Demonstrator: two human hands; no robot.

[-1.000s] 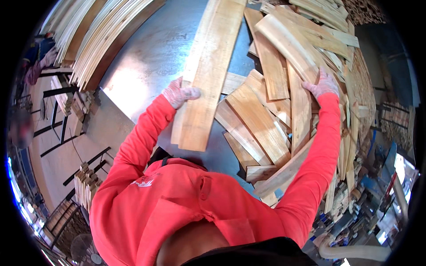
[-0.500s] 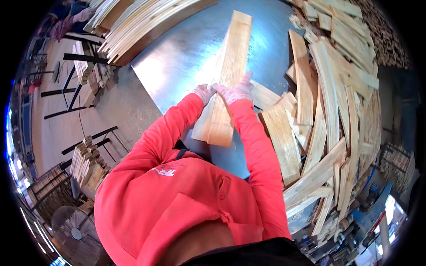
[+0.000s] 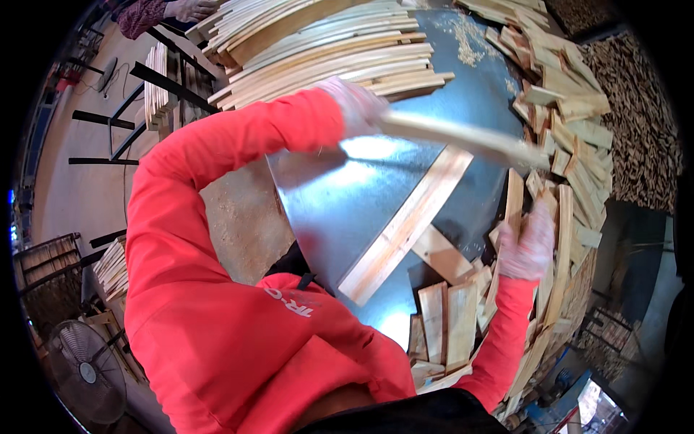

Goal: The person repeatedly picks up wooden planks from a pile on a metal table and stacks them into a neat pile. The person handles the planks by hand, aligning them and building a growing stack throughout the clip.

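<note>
Gripped near its left end, a wooden board is held edge-up over the metal table by my gloved left hand; motion blurs it. My gloved right hand is over the heap of loose boards at the right. Its fingers look stretched out, thumb apart, and it seems to hold nothing, though blur softens it. Another plank lies flat and slanted on the metal table, between my arms. A shorter board lies beside it, toward the heap.
A neat stack of boards stands at the table's far left. Another person's gloved hand shows at the top left. Black metal racks and a floor fan are at the left. Sawdust lies on the far table.
My hands have moved apart from the boards between them: the left up to the stack side with one board, the right out over the heap. One plank now lies alone on the table.
</note>
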